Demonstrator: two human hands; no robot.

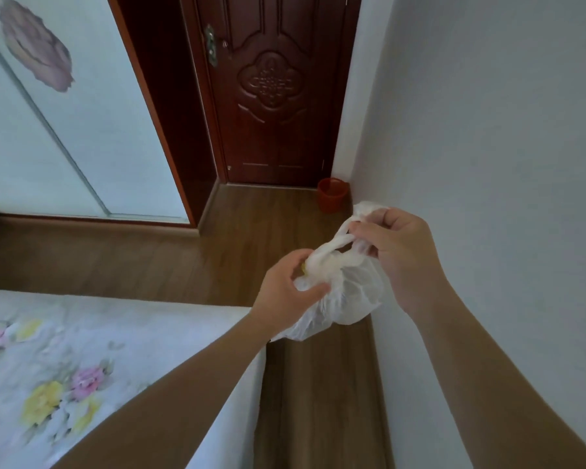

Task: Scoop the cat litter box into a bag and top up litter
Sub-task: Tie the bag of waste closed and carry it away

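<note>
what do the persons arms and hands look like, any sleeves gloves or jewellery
Both forearms are bare up to the bottom edge of the picture, with no sleeves in view. The left hand and right hand are ungloved. No ring, watch or bracelet shows on the visible fingers and wrists.

What fills the white plastic bag (349, 292) cannot be made out through its cloudy film; only a small yellow patch shows beside the left hand (285, 289). The left fingers (313, 290) are partly buried in the plastic. The bed (82, 367) is cut off by the left and lower edges.
</note>
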